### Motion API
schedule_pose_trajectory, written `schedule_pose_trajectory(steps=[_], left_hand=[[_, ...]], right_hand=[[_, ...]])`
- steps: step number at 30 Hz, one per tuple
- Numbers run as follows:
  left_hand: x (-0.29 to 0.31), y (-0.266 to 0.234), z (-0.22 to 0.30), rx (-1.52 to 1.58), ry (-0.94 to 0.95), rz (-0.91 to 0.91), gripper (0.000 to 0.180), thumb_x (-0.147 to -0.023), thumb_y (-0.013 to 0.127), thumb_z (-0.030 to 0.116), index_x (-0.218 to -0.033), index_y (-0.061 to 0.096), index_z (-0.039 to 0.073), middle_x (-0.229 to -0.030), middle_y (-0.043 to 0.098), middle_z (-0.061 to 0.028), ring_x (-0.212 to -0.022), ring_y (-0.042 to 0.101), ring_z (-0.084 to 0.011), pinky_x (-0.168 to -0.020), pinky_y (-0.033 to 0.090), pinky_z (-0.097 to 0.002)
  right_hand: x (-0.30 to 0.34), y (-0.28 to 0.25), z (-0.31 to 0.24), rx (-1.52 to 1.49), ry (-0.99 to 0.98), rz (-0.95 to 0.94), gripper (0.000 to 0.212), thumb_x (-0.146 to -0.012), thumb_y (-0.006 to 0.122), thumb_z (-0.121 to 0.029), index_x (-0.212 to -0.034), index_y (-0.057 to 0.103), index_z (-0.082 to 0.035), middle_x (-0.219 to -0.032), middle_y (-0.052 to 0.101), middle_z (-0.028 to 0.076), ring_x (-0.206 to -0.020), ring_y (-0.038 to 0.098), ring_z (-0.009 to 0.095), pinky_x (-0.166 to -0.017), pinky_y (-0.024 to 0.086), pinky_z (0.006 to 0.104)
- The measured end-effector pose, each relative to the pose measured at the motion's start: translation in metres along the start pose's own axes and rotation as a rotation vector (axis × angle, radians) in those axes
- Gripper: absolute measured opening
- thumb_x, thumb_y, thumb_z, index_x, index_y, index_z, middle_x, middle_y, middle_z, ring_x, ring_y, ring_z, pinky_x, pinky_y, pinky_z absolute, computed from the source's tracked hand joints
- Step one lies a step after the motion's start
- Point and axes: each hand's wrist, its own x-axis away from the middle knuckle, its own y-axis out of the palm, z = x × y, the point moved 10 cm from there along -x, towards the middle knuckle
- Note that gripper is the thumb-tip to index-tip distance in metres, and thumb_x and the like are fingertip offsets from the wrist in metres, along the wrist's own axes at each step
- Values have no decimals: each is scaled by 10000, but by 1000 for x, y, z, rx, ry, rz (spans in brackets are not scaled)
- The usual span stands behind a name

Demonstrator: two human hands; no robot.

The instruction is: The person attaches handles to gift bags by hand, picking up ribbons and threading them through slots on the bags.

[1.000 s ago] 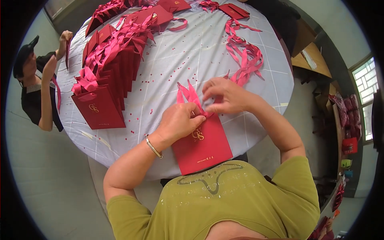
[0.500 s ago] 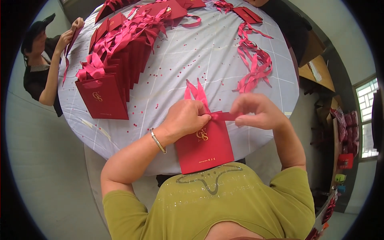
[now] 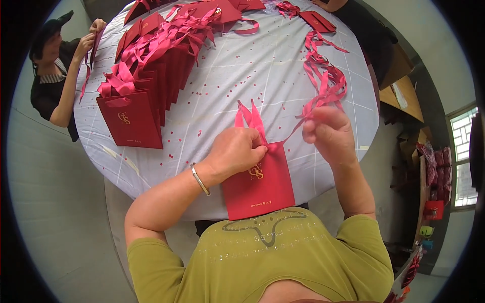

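Observation:
A flat red paper bag (image 3: 268,194) with gold print lies at the table's near edge, against my green shirt. My left hand (image 3: 235,151) presses its top edge, thumb and fingers pinched on the pink ribbon (image 3: 256,121) there; two ribbon ends stand up beyond the fingers. Up and to the right of the bag, my right hand (image 3: 329,132) is closed, with another length of the ribbon running taut and narrow from the bag's top to its fingertips. The ribbon under my left fingers is partly hidden.
A row of upright red bags (image 3: 131,123) with pink ribbons stands at left. Loose ribbons (image 3: 331,83) and flat red bags (image 3: 318,21) lie at right. Red dots are scattered over the white tablecloth (image 3: 222,65). A co-worker (image 3: 53,76) holds a bag at far left.
My right hand has moved up and right, drawing the ribbon from a level strip into a slanting line. My left hand and the bag have stayed nearly in place.

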Motion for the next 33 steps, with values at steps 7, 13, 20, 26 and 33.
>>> schedule_pose_trajectory(steps=[7,13,20,26,33], left_hand=[[6,-3,5,-54,30,33,197,-799,698,224,-813,710,28,-740,696,-143,-677,683,-303,-630,526,-404],[6,-3,3,-37,137,-23,144,-848,647,143,-890,707,19,-784,693,-157,-655,677,-273,-615,519,-395],[3,6,-15,432,-189,-489,240,-936,492,3,-1163,569,-15,-659,603,-50,-524,621,-113,-459,448,-249],[6,4,-16,576,-205,-549,226,-918,520,-6,-1137,567,-33,-752,634,-60,-532,634,-122,-445,450,-232],[2,-9,-21,523,-198,-513,188,-907,551,2,-1080,623,-25,-789,654,-52,-538,629,-112,-457,456,-239]], right_hand=[[-15,14,-32,596,-202,225,50,-925,589,43,-920,567,-1,-978,657,126,-797,656,171,-698,543,299],[-4,11,46,539,384,179,109,-932,594,2,-1037,620,11,-874,679,61,-707,625,89,-630,520,218],[-2,7,66,991,200,79,107,-856,676,-17,-962,676,-4,-846,669,89,-709,629,131,-626,507,272],[-10,25,58,1111,19,-18,124,-823,703,-2,-944,681,-19,-846,669,111,-711,651,194,-622,510,290],[-19,-6,39,1187,82,23,111,-800,727,-3,-906,704,-26,-809,670,93,-696,646,177,-609,506,299]])
